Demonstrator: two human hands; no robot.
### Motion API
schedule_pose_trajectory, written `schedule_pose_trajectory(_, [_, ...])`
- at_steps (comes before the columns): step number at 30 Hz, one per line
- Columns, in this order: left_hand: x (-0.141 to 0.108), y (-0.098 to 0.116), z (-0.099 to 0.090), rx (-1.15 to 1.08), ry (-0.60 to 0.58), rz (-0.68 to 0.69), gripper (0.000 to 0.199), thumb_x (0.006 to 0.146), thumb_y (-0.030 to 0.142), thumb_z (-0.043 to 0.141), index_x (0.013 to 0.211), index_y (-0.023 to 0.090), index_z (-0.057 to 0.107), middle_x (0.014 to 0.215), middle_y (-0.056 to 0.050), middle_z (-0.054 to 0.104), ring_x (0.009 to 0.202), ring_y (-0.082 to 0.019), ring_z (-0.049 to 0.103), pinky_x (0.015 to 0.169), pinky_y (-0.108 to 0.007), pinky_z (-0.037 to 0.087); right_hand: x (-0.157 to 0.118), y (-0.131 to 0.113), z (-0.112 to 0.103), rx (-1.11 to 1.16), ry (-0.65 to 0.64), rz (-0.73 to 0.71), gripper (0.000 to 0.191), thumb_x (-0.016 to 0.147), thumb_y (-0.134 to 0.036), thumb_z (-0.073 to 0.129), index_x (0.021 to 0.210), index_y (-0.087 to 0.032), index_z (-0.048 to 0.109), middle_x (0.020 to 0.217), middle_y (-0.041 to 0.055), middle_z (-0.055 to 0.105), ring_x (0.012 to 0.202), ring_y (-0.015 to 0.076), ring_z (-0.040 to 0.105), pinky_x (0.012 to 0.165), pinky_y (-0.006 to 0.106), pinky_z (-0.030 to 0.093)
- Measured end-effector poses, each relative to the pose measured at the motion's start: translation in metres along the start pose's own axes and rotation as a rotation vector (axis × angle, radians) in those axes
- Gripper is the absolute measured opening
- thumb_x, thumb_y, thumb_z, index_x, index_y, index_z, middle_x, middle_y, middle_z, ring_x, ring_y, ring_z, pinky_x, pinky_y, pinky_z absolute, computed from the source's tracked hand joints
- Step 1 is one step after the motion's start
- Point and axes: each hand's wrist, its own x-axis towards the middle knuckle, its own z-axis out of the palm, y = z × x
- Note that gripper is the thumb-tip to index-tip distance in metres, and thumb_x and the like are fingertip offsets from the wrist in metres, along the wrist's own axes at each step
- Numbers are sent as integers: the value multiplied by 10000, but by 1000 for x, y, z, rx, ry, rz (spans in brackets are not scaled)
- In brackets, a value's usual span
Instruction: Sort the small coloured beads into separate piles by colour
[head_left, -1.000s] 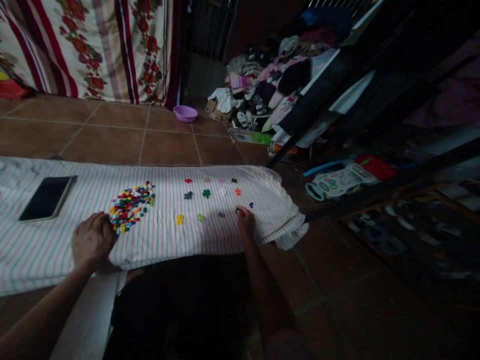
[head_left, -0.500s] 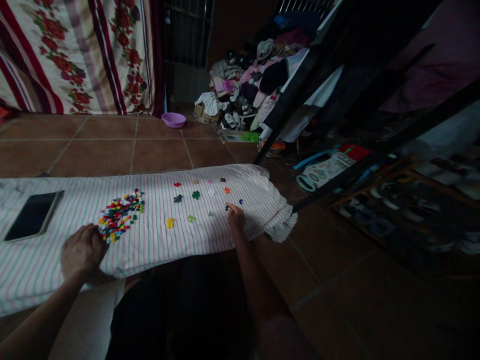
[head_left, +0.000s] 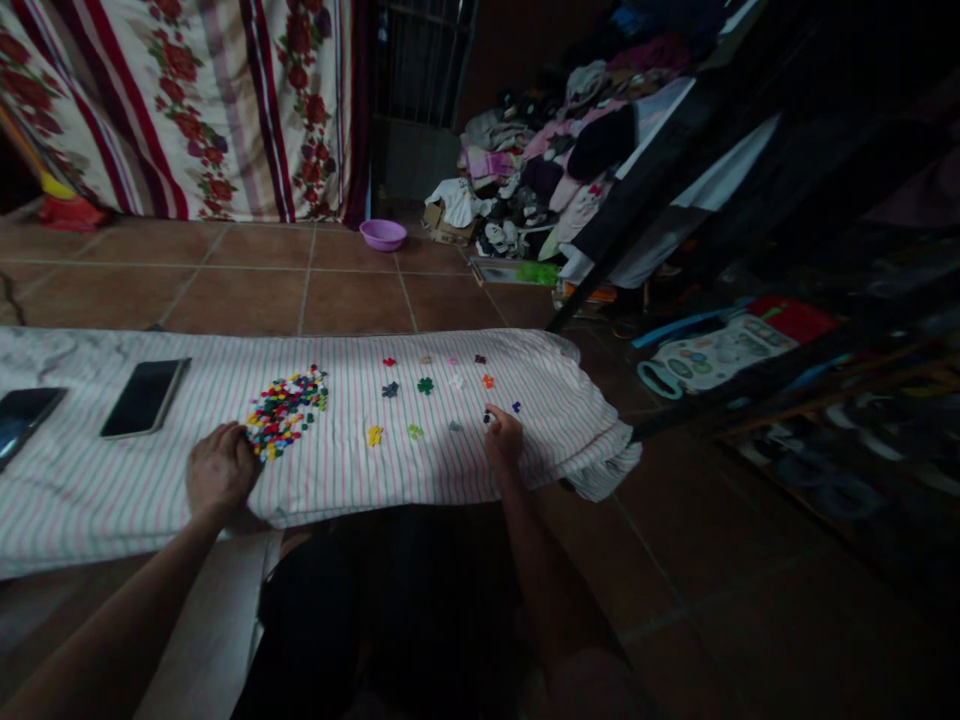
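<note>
My left hand [head_left: 221,468] rests on the striped cloth with its fingers laid against the lower left end of a pile of small multicoloured pieces [head_left: 289,410]. My right hand [head_left: 505,437] is closed in a pinch farther right, with a small black piece [head_left: 487,416] at its fingertips. Little groups sorted by colour lie between the hands and beyond the right one: yellow [head_left: 375,435], light green [head_left: 415,431], grey [head_left: 454,426], dark grey [head_left: 390,389], dark green [head_left: 425,385], white [head_left: 456,382], orange [head_left: 488,381], red [head_left: 389,362], brown [head_left: 480,359] and purple [head_left: 516,407].
Two phones, one dark with a pale edge [head_left: 146,398] and another [head_left: 26,420] at the left border, lie on the striped cloth [head_left: 337,480]. Past the table, a purple basin [head_left: 383,235] stands on the tiled floor near heaped clothes [head_left: 555,160]. A dark post slants at the right.
The view has swung left, so everything sits farther right and a second phone shows. Both hands stay at about the same places on the cloth.
</note>
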Motion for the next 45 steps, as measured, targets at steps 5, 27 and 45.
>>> schedule_pose_trajectory(5, [0,2,2,5,-4,-46,338,889,257,370,1057,153,644,1207,-159,672,1125,-279,604,1005,-436,436,2,5,5,-7,10,-50,442,808,-234,347,1029,-172,725,1015,115,714,1012,246,603,983,402,447])
schedule_pose_trajectory(27, [-1,1,11,-51,37,-83,312,837,160,459,1083,200,647,1261,-137,646,1188,-299,566,1037,-479,430,-12,-123,29,188,-126,-467,311,914,-350,465,954,-207,738,996,97,740,997,251,635,978,441,453])
schedule_pose_trajectory(45, [0,7,7,-77,44,-77,269,843,149,450,1045,188,623,1235,-149,655,1191,-300,577,1049,-477,418,-72,-300,108,9,-876,-880,317,974,-153,506,1181,-242,730,1115,81,661,1091,223,523,976,337,420])
